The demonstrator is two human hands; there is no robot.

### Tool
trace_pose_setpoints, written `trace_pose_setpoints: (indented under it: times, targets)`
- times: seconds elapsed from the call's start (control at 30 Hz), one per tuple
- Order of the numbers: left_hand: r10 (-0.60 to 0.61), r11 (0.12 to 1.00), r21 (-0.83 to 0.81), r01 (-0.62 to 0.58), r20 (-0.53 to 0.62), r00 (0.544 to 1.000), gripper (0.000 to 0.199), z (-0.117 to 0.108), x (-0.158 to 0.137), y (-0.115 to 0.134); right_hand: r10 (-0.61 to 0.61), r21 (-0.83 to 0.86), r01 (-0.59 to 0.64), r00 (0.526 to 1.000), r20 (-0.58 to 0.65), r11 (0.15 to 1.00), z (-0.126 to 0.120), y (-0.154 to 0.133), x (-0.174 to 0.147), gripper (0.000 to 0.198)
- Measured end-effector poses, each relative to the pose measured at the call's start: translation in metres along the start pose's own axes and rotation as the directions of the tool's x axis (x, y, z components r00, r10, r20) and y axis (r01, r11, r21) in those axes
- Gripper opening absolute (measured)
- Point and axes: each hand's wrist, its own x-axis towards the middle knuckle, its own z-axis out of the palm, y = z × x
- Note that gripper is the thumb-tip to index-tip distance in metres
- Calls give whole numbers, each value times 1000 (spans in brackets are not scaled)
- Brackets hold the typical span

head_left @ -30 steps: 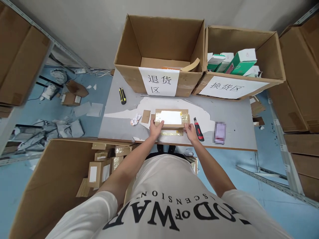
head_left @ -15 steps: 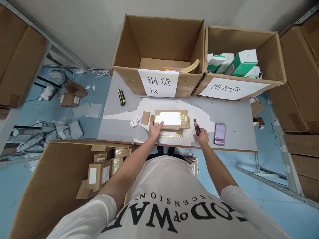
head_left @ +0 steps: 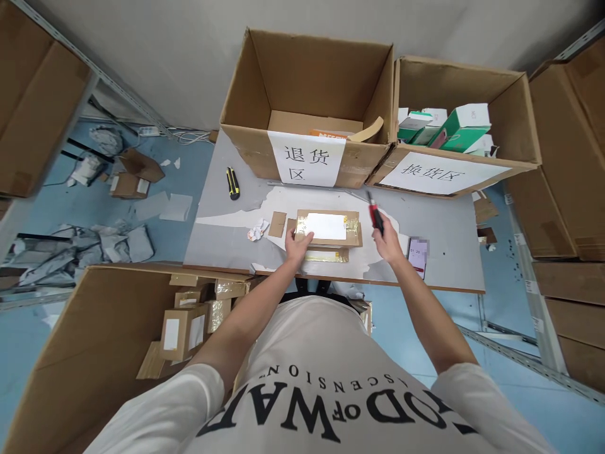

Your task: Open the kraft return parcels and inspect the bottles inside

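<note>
My left hand [head_left: 297, 244] grips the left end of a taped cardboard box [head_left: 352, 236] with a white label on top. Under its near edge shows a piece of cardboard with shiny tape [head_left: 326, 256]. My right hand [head_left: 386, 239] is closed round a red and black box cutter [head_left: 375, 215], held to the right of the box with its tip pointing away from me. Blade and box are apart. A phone [head_left: 418, 257] lies just right of my right wrist.
On the table [head_left: 449, 233] are a yellow and black cutter [head_left: 232, 183], crumpled paper [head_left: 258, 230] and a cardboard scrap [head_left: 277, 224]. Two large open cartons stand behind: the left carton [head_left: 250, 151] and the right carton [head_left: 515, 167]. A carton of parcels [head_left: 66, 328] stands at my left.
My right hand has lifted the box cutter and moved it away from me and slightly right. The left hand stays on the box. The phone's screen display has changed.
</note>
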Motion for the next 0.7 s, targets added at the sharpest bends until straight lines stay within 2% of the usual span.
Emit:
trace_pose_setpoints:
  times: [0.03, 0.1, 0.2, 0.33, 0.43, 0.6, 0.7]
  targets:
    - [-6, 1000, -7, 6, -1, 1000, 69, 0, 0, 1, -139, -32, 142, 986, 89, 989, -2, -17, 7, 63]
    - [-20, 1000, -15, 20, -6, 1000, 68, 1, 0, 2, -307, -95, 349, 903, 302, 932, -1, -47, 21, 61]
    - [-21, 999, -32, 21, -8, 1000, 67, 2, 0, 2, -316, -201, 486, 778, 544, 850, 12, -77, 40, 59]
    - [-1, 999, -54, -1, -27, 1000, 66, 4, 1, -1, -334, -226, 597, 678, 654, 770, 29, -89, 57, 59]
    - [11, 998, -69, -13, -30, 999, 65, 5, 2, -4, -365, -218, 645, 642, 674, 732, 35, -90, 63, 60]
    - [27, 998, -63, -29, -25, 999, 64, 5, 3, -5, -299, -267, 611, 664, 685, 745, 38, -95, 68, 63]
    - [39, 997, -62, -40, -28, 999, 62, 5, 2, -5, -278, -308, 651, 637, 719, 694, 36, -100, 69, 65]
